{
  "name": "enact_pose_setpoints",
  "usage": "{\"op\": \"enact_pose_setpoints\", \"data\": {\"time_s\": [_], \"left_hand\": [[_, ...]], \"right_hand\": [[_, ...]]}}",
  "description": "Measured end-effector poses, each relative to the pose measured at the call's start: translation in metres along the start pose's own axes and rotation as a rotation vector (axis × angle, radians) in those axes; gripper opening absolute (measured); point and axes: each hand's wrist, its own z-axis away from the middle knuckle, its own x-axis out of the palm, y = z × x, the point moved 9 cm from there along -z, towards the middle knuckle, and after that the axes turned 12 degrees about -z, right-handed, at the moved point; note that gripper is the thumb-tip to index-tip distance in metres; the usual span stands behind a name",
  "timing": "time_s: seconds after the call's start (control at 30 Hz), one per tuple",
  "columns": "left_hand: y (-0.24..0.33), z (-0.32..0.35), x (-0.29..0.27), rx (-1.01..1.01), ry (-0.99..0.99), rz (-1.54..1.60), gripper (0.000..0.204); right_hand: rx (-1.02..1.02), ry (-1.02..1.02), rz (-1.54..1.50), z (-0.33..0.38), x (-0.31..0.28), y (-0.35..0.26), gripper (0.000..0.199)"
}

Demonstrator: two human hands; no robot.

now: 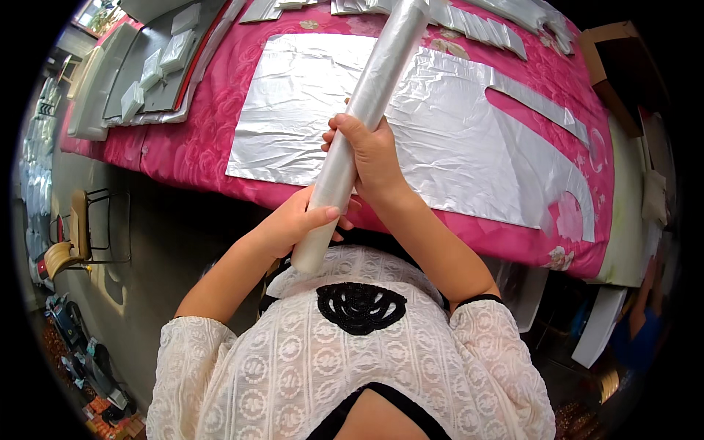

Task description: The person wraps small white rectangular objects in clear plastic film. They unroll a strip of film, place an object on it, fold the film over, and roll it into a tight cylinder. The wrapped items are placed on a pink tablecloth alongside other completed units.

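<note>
Both of my hands grip a long roll of clear plastic film (381, 70) that slants from my chest up toward the far side of the table. My left hand (297, 224) wraps the roll near its lower end. My right hand (370, 150) clasps it higher up, around the middle. Beneath the roll a large silver sheet (440, 132) with curved cut-outs lies flat on the pink flowered table cover (183, 147).
Silver and white cut pieces (158, 62) lie stacked at the table's far left, more strips (484, 26) along the far edge. A cardboard box (616, 59) stands at the right end. A chair (77, 235) stands on the floor to my left.
</note>
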Motion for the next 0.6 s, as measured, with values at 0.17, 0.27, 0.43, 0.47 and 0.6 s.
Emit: {"op": "enact_pose_setpoints", "data": {"time_s": [0.17,0.27,0.43,0.47,0.6], "left_hand": [[-0.019,-0.005,-0.015,-0.133,0.159,-0.226,0.059],[-0.041,0.008,-0.015,-0.257,0.024,-0.093,0.058],[-0.061,0.024,-0.005,-0.321,-0.144,-0.074,0.064],[-0.065,0.028,-0.006,-0.355,-0.110,-0.066,0.062],[-0.071,0.031,-0.003,-0.358,-0.124,0.000,0.062]], "right_hand": [[0.027,0.043,0.137,0.000,-0.027,0.017,0.052],[0.054,0.067,0.133,-0.030,-0.063,-0.005,0.050],[-0.088,0.266,0.448,-0.062,-0.134,-0.105,0.039],[-0.072,0.233,0.572,-0.062,-0.134,-0.118,0.035],[0.075,0.131,0.823,-0.063,-0.132,-0.128,0.027]]}}
